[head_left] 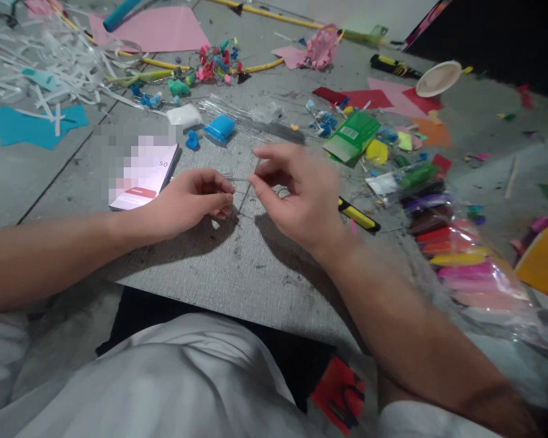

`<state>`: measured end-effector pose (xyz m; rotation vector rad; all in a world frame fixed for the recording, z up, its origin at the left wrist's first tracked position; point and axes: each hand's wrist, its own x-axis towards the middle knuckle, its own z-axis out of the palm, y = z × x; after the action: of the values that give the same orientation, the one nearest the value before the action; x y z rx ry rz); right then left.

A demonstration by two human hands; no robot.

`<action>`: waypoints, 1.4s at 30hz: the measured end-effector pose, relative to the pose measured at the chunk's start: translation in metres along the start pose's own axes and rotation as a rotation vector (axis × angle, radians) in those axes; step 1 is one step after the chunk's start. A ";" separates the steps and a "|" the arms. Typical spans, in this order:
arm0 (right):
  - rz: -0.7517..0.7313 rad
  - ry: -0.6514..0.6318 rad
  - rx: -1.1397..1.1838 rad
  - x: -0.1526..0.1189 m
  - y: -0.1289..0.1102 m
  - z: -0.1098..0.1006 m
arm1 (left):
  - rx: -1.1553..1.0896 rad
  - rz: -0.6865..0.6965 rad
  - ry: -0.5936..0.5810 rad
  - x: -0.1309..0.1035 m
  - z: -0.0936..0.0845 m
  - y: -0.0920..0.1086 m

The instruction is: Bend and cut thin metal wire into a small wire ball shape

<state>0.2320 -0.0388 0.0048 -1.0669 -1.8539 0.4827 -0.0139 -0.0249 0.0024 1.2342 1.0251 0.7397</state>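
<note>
My left hand (182, 201) is closed around thin wires (241, 179), whose ends stick out between its fingers. The tip of one reaches my right hand (296, 194), which is blurred and pinches it between thumb and a finger. Both hands hover over a grey textured board (219, 261). Left of my left hand lies a phone (148, 167) with its screen lit. Beyond the hands are a blue clay packet (220, 128), a small blue lump (192, 140), a white packet (184, 116) and a bundle of thin wires (274, 128). A yellow-black cutter (359, 215) lies partly behind my right hand.
Shredded white paper strips (73, 55) are heaped at the left. Coloured clay packs (466, 255) and a green packet (352, 137) lie on the right. Farther off are small coloured pieces on wires (217, 64), pink paper (159, 30), another cutter (395, 66) and a white round lid (438, 79).
</note>
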 end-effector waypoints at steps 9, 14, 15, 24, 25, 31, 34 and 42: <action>0.078 -0.047 0.037 -0.002 0.005 -0.001 | 0.074 0.020 -0.095 -0.001 -0.001 -0.004; 0.139 -0.027 0.121 0.002 0.002 0.002 | 0.100 0.030 -0.113 0.000 -0.001 -0.007; 0.153 -0.046 0.127 0.003 0.001 0.002 | 0.108 0.031 -0.119 0.001 -0.002 -0.007; 0.284 -0.245 0.133 0.010 -0.011 -0.007 | 0.184 0.049 -0.113 0.001 -0.003 -0.006; 0.277 -0.252 0.132 0.010 -0.013 -0.008 | 0.196 0.053 -0.114 0.001 -0.003 -0.006; 0.335 -0.207 0.143 0.011 -0.027 -0.011 | 0.186 0.064 -0.141 0.000 -0.003 -0.006; 0.402 -0.177 0.223 0.013 -0.029 -0.010 | 0.189 0.053 -0.137 0.000 -0.003 -0.006; 0.600 -0.193 0.454 0.017 -0.022 -0.003 | 0.239 0.004 -0.191 -0.003 -0.001 0.004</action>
<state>0.2210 -0.0372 0.0297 -1.2728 -1.4463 1.3261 -0.0159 -0.0260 0.0071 1.4828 0.9721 0.5009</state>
